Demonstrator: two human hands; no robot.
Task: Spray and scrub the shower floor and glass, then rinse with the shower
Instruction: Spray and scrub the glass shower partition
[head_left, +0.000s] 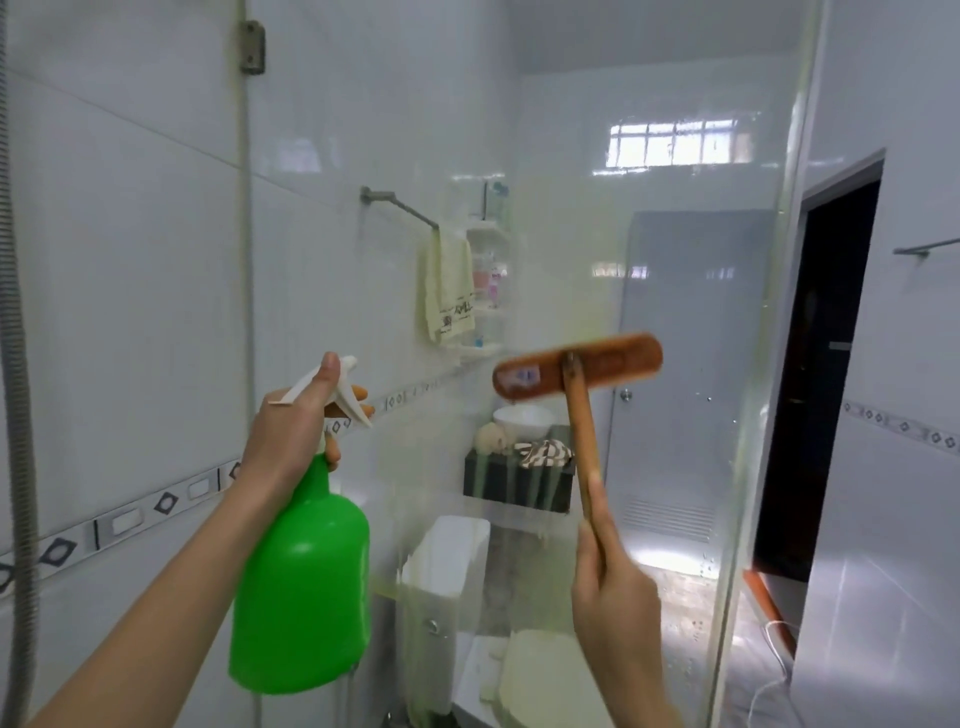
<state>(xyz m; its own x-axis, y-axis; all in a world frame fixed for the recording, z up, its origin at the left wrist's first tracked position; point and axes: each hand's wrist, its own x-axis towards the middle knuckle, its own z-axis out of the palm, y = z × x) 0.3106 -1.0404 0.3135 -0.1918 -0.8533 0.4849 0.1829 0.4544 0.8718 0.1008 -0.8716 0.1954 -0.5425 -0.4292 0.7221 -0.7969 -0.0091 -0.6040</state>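
My left hand (291, 431) grips the white trigger head of a green spray bottle (304, 587), held upright with the nozzle aimed at the shower glass (675, 260). My right hand (613, 597) grips the wooden handle of a scrub brush (576, 366). The brush's brown head is raised against the glass at chest height and looks blurred. Yellowish streaks of liquid run down the glass pane in front of me. The shower floor is out of view.
A metal shower hose (15, 364) hangs at the far left along the white tiled wall. Beyond the glass are a toilet (452, 551), a towel on a rail (449, 291), a corner shelf, a dark sink counter with a bowl, and a door. A dark doorway (826, 364) opens at right.
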